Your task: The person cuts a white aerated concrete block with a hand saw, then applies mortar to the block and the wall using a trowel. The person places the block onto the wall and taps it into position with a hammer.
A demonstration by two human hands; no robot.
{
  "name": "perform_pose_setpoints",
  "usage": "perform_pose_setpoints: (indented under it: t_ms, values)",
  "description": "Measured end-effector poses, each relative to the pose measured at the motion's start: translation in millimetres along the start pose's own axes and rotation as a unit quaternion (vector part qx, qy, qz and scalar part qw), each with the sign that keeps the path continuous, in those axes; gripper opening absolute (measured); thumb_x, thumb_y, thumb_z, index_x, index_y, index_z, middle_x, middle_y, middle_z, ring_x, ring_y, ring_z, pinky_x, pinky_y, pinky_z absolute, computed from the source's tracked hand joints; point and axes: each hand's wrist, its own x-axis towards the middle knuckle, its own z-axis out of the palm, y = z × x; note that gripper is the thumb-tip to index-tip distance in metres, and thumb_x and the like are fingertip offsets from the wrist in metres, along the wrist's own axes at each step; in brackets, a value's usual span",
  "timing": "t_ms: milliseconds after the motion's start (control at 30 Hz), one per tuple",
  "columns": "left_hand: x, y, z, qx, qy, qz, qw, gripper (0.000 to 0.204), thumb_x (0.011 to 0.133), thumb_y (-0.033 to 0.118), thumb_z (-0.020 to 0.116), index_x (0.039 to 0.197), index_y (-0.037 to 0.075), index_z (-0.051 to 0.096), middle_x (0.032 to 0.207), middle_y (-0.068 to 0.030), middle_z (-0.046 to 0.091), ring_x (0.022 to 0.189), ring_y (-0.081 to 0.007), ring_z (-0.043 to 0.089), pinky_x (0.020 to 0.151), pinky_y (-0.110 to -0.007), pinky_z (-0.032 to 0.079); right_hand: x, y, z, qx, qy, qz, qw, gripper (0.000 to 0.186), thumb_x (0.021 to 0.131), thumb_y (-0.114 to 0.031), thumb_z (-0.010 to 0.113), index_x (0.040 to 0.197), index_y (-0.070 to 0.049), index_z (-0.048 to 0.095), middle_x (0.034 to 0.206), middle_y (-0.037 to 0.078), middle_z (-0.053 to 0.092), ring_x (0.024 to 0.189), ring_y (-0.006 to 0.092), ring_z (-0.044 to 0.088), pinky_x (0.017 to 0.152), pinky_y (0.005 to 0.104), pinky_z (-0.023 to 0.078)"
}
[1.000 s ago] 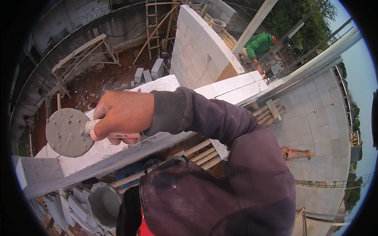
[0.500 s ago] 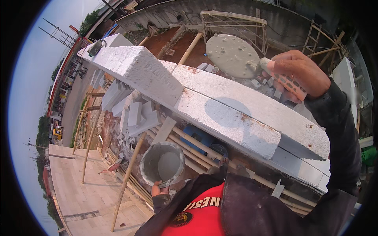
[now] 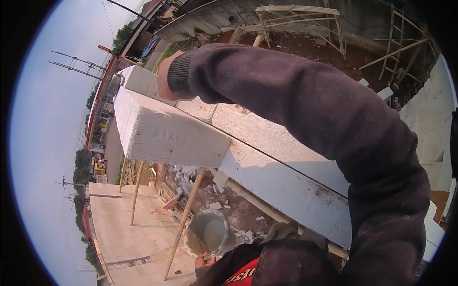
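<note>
My right arm arches over a white block wall point(image 3: 276, 195); my right hand point(image 3: 166, 76) is at the far blocks, its fingers hidden behind the cuff and hand. Two raised blocks stand at the wall's end, the nearer one point(image 3: 176, 136) bearing pressed-in markings, the farther one point(image 3: 138, 78) beside my hand. No tool shows at that hand. Low in the picture, my left hand point(image 3: 205, 260) has its fingers closed on the rim of a grey bucket point(image 3: 210, 228) with wet grey material inside.
Bamboo poles point(image 3: 191, 207) stand below the wall beside rubble point(image 3: 217, 188) and a pale block surface point(image 3: 119, 229). Across the wall are a bamboo frame point(image 3: 298, 13), a ladder point(image 3: 391, 43) and a concrete boundary wall point(image 3: 210, 21). Another block wall point(image 3: 422, 114) rises at right.
The view has swung toward the wall's end. My right hand, earlier holding a mortar-covered round trowel, has moved leftward to the raised blocks; the trowel is out of sight. My left hand remains on the bucket.
</note>
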Motion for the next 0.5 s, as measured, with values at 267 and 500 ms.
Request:
perform_pose_setpoints:
  t_ms: [267,500]
  values:
    - [-13.5,-8.9,25.3,0.08,0.077,0.036,0.993,0.016,0.085,0.001,0.052,0.1,-0.003,0.049,0.103,-0.0171,0.059,0.1,-0.0332,0.063,0.093,-0.052,0.056,20.1,-4.6,13.2,-0.019,0.002,0.008,1.0,0.029,0.084,-0.015,0.059,0.104,0.001,0.071,0.098,0.019,0.07,0.09,0.0326,0.068,0.079,0.0437,0.055]
    - [7.2,-38.8,40.5,0.038,-0.02,0.013,0.999,0.021,0.086,0.004,0.051,0.107,-0.003,0.051,0.111,-0.0197,0.061,0.108,-0.0369,0.062,0.1,-0.054,0.051,-8.6,4.0,-1.5,-0.035,-0.013,0.022,0.999,0.033,0.081,-0.013,0.057,0.103,0.006,0.071,0.096,0.024,0.071,0.09,0.0364,0.072,0.083,0.0491,0.057]
